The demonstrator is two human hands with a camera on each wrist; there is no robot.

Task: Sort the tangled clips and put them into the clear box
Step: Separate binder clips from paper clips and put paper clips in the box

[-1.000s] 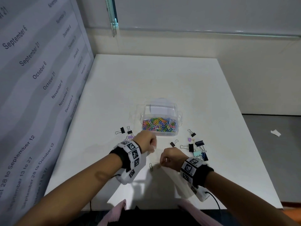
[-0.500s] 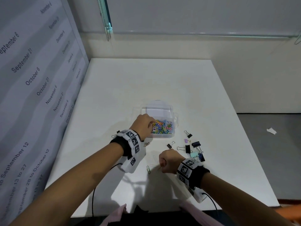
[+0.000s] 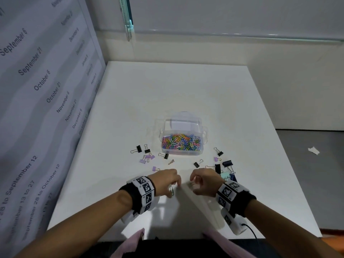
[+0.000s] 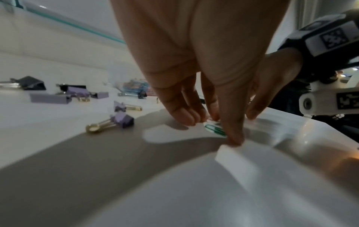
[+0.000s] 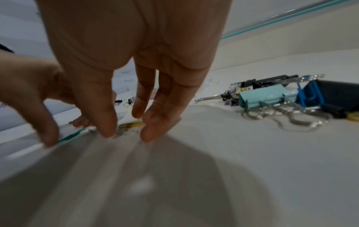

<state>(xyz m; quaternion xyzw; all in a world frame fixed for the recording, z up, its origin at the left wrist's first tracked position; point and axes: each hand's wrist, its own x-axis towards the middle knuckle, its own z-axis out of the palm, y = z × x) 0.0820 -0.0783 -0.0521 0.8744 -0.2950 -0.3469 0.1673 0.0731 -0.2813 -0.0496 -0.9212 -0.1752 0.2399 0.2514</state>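
The clear box (image 3: 181, 152) holds a heap of coloured paper clips (image 3: 181, 142) at mid-table. Nearer me, my left hand (image 3: 174, 187) has its fingertips down on the white table (image 3: 167, 90). In the left wrist view the thumb and fingers (image 4: 186, 118) pinch a green paper clip (image 4: 214, 130) that lies flat, also visible as the green paper clip (image 3: 171, 190) from above. My right hand (image 3: 192, 185) hovers just right of it with loose, spread fingers (image 5: 104, 122). A blurred yellow clip (image 5: 134, 125) lies under those fingertips; I see nothing held.
Black and purple binder clips (image 3: 147, 157) lie left of the box. More binder clips (image 3: 223, 166) sit right of it, with a mint one (image 5: 262, 96) close to my right wrist. A calendar-printed panel (image 3: 37, 108) walls the left side.
My left hand reached over the box, then came back down to the green clip near the front. My right hand, a fist before, has loosened its fingers.
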